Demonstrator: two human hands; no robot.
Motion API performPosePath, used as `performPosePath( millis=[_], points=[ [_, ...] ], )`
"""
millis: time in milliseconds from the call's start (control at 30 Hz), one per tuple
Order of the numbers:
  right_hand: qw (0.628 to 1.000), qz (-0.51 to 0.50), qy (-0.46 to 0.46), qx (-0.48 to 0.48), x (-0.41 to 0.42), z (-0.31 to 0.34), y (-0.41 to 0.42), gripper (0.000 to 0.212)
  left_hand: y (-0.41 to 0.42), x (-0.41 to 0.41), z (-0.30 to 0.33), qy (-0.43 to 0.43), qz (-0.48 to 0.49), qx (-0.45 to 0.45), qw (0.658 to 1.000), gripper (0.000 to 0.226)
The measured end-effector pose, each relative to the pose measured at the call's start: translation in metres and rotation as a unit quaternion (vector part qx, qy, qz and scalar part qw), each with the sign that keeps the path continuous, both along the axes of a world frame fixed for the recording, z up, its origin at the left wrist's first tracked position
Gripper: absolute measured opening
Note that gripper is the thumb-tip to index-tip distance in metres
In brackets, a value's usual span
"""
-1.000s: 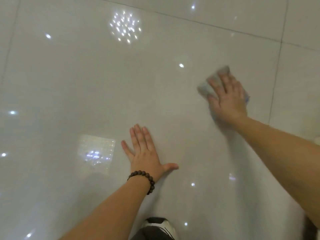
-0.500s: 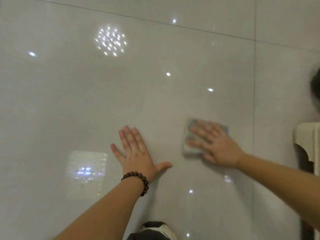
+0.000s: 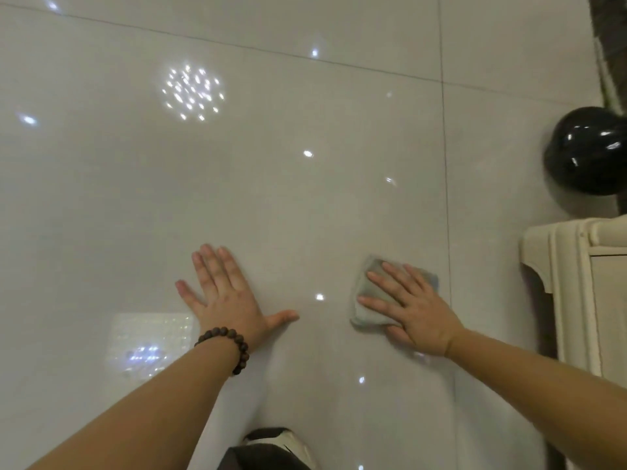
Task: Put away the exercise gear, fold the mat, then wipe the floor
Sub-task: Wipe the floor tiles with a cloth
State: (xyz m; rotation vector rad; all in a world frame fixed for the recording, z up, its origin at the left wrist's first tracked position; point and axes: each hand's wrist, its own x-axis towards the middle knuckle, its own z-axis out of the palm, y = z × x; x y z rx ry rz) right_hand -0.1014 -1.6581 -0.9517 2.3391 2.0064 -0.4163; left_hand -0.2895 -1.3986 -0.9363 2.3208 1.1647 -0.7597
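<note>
I see my left hand (image 3: 228,300) flat on the glossy floor (image 3: 101,215) at lower centre, fingers spread — my right hand (image 3: 412,308) presses a grey cloth (image 3: 368,293) flat beside it; a black ball (image 3: 585,150) sits at the right edge.

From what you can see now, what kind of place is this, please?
Probably a room in a home. The floor is large glossy pale tiles mirroring ceiling lights, a cream cabinet stands at the right, and the right hand presses a cloth flat on it.
</note>
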Motion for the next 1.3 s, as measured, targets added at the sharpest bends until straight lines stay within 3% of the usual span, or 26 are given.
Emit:
performPosePath(
  millis=[33,67,133,200,400,467,633,733,867,967,1067,1167,1233,1300],
  points=[
    [0.999,-0.030,-0.027,0.011,0.026,-0.003,0.010,0.050,0.000,0.000,0.000,-0.001,-0.001,0.001,1.000,0.153],
    [0.991,-0.123,-0.046,0.031,0.056,-0.006,0.025,0.055,0.000,-0.001,-0.001,-0.001,-0.002,0.001,1.000,0.154],
    [0.936,-0.349,-0.048,0.010,0.117,-0.003,0.057,0.069,0.000,-0.002,-0.002,0.002,-0.003,0.003,1.000,0.155],
    [0.895,-0.446,-0.023,-0.025,0.126,-0.001,0.071,0.065,0.001,0.000,-0.002,0.009,-0.009,0.004,1.000,0.155],
    [0.938,-0.347,-0.016,0.014,-0.078,-0.008,-0.021,0.054,-0.001,0.003,0.004,0.026,-0.007,-0.004,1.000,0.160],
    [0.938,-0.346,0.010,0.001,-0.107,-0.004,-0.038,0.053,-0.003,0.004,0.006,0.024,-0.006,0.001,1.000,0.160],
    [0.959,-0.283,0.030,0.001,-0.059,-0.004,-0.029,0.053,-0.004,0.002,-0.001,0.022,-0.012,0.024,0.999,0.160],
    [0.937,-0.348,0.018,-0.016,0.055,-0.005,0.022,0.069,-0.004,-0.001,-0.005,0.012,-0.013,0.024,1.000,0.158],
    [0.906,-0.423,0.005,-0.019,0.130,-0.013,0.075,0.058,-0.005,-0.003,-0.012,0.006,-0.023,0.049,0.999,0.157],
    [0.926,-0.376,-0.018,0.017,0.077,-0.014,0.045,0.061,-0.005,-0.005,-0.012,0.000,-0.027,0.054,0.998,0.158],
    [0.959,-0.280,-0.009,0.049,-0.041,-0.008,-0.041,0.057,-0.005,-0.005,-0.014,-0.001,-0.024,0.060,0.998,0.159],
    [0.992,-0.123,0.008,0.030,-0.135,0.000,-0.118,0.053,-0.007,-0.006,-0.014,0.004,-0.027,0.071,0.997,0.158],
    [0.998,-0.060,0.025,0.015,-0.119,-0.002,-0.118,0.050,-0.008,-0.006,-0.013,0.001,-0.028,0.075,0.997,0.158],
    [0.994,-0.101,0.009,0.039,-0.068,-0.009,-0.085,0.050,-0.008,-0.006,-0.011,0.000,-0.031,0.074,0.997,0.158]
  ],
)
